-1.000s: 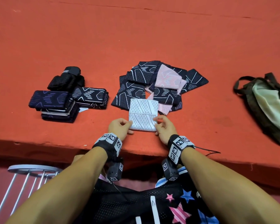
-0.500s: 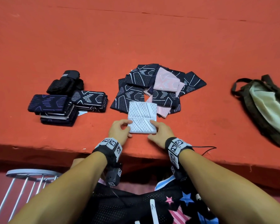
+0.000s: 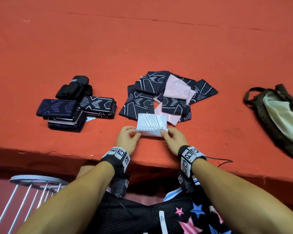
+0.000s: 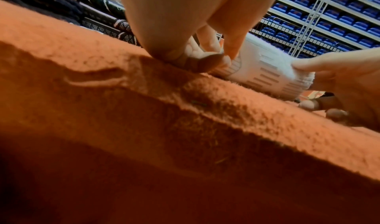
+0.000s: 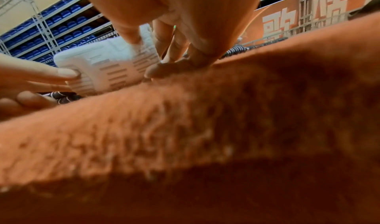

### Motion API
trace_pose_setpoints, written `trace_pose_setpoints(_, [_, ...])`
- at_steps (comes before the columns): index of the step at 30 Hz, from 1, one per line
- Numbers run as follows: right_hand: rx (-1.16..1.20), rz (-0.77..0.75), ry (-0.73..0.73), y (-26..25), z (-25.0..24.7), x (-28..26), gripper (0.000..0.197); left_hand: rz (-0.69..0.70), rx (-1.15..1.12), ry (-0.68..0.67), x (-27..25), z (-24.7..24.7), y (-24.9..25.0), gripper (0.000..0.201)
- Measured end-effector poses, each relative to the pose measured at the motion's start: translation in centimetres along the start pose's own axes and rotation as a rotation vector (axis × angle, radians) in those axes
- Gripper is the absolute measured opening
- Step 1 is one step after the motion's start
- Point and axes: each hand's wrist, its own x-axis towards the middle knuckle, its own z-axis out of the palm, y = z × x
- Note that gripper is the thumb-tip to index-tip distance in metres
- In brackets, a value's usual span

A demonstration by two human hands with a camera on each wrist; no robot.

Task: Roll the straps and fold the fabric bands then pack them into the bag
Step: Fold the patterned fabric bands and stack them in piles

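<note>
A white patterned fabric band (image 3: 151, 124) lies near the front edge of the orange surface, its near edge lifted and folded over. My left hand (image 3: 127, 138) pinches its near left corner, and my right hand (image 3: 173, 140) pinches its near right corner. In the left wrist view the white band (image 4: 265, 71) curves up between my left fingers (image 4: 207, 60) and the right hand (image 4: 333, 74). The right wrist view shows the same band (image 5: 102, 65) pinched from both sides. Behind it lies a loose pile of dark and pink bands (image 3: 167, 95). A dark olive bag (image 3: 281, 115) lies open at the right.
A stack of folded dark bands (image 3: 69, 115) and rolled black straps (image 3: 73, 88) sits at the left. The orange surface's front edge (image 3: 57, 154) runs just below my wrists. A grey metal stool (image 3: 32, 184) stands below at the left.
The near edge of the white band has been lifted and folded away from me, so the band looks shorter. Both hands moved slightly forward with it.
</note>
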Motion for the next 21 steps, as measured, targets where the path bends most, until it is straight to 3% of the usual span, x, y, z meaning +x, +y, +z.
trace_pose_setpoints(4, [0.033,0.031,-0.014,0.0,0.2,-0.5,0.016,-0.063,-0.101,0.069,-0.4,-0.2,0.0,0.011])
trace_pose_setpoints(8, [0.087,0.071,-0.004,0.8,0.7,0.0,0.027,-0.076,-0.109,0.018,-0.5,-0.4,0.2,0.018])
trace_pose_setpoints(12, [0.07,0.109,0.029,0.4,0.9,0.2,0.015,-0.09,-0.142,-0.031,-0.1,-0.4,-0.3,0.017])
trace_pose_setpoints(21, [-0.014,0.21,0.09,-0.2,0.8,1.2,0.021,-0.149,-0.06,0.029,1.2,0.2,-0.5,0.01])
